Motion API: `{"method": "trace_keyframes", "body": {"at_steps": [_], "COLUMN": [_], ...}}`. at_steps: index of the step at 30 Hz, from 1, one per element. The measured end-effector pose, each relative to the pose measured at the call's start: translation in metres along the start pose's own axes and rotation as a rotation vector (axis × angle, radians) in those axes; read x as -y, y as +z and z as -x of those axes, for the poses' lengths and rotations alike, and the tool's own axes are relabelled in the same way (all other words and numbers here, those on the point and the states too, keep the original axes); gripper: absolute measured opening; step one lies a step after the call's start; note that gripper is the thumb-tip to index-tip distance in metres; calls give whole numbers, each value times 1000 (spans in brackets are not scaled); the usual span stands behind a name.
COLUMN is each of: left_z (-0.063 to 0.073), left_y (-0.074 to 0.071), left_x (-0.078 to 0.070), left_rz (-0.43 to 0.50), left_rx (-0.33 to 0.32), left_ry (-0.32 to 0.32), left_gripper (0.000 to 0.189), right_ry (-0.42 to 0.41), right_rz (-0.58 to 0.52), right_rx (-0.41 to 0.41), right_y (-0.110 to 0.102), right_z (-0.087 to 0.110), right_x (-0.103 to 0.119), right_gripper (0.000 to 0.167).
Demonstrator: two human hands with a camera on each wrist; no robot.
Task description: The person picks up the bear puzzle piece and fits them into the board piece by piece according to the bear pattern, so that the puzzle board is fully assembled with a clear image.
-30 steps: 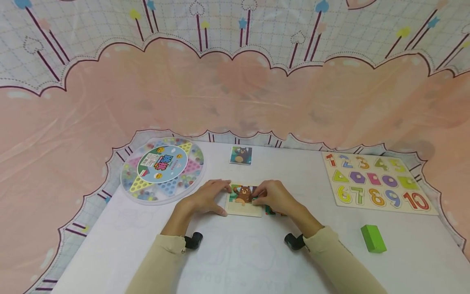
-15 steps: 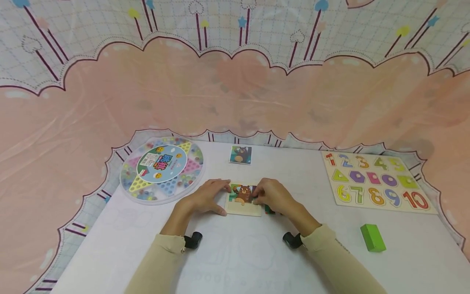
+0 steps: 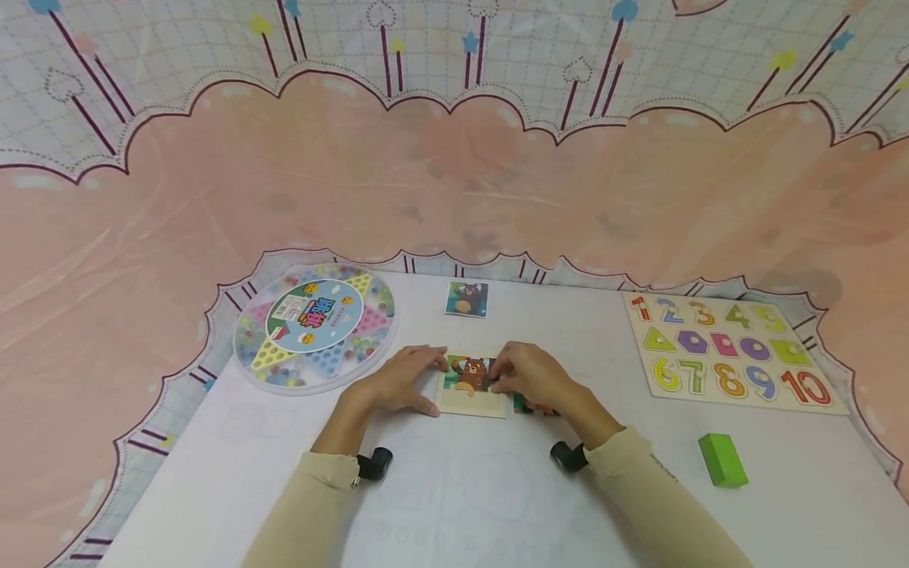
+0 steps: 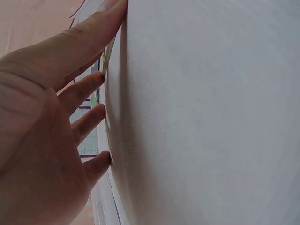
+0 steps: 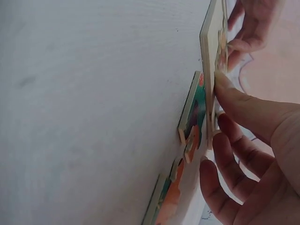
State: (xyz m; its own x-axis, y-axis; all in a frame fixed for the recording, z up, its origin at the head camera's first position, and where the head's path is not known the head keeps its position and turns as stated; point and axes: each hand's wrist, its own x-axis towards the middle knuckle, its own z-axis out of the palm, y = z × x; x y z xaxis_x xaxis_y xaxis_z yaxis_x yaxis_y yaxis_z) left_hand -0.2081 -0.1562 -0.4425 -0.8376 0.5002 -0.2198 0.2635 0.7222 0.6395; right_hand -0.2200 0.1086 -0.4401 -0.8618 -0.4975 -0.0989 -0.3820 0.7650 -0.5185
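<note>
A small wooden puzzle board point(image 3: 472, 405) lies before me, its upper part filled with a brown bear picture point(image 3: 470, 374) and its lower strip bare wood. My left hand point(image 3: 399, 380) rests along the board's left side, thumb by the near corner and forefinger by the far one, fingers loosely spread. With thumb and fingertips my right hand point(image 3: 534, 380) pinches a puzzle piece at the picture's right edge; the fingers mostly hide it. Beneath that hand lie loose puzzle pieces point(image 3: 537, 406); the right wrist view shows a green piece point(image 5: 193, 110) and an orange-and-green one point(image 5: 169, 194) beside the board.
Behind the board lies a bear picture card point(image 3: 466, 300). To the left sits a round Chinese checkers set point(image 3: 312, 330) with coloured marbles. A number-and-shape board point(image 3: 731, 353) is at the back right, with a green block point(image 3: 723, 460) nearer on the white tabletop point(image 3: 454, 489).
My right hand shifts slightly away from me while its fingertips stay at the picture's right edge. The left hand and the board stay in place.
</note>
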Motion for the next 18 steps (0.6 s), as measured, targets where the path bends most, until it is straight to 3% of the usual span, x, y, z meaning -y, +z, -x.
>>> {"method": "trace_keyframes", "body": {"at_steps": [10, 18], "left_z": [1, 1], "left_y": [0, -1], "left_x": [-3, -5], "left_rz": [22, -28], "left_rx": [14, 34], "left_ry": [-17, 9], "left_gripper": [59, 59], "right_ry": [-23, -56], "right_rz": [-24, -30], "right_rx": [-10, -13], "right_y": [3, 1], "right_z": [1, 1], "right_x": [-4, -6], "right_gripper": [7, 8]}}
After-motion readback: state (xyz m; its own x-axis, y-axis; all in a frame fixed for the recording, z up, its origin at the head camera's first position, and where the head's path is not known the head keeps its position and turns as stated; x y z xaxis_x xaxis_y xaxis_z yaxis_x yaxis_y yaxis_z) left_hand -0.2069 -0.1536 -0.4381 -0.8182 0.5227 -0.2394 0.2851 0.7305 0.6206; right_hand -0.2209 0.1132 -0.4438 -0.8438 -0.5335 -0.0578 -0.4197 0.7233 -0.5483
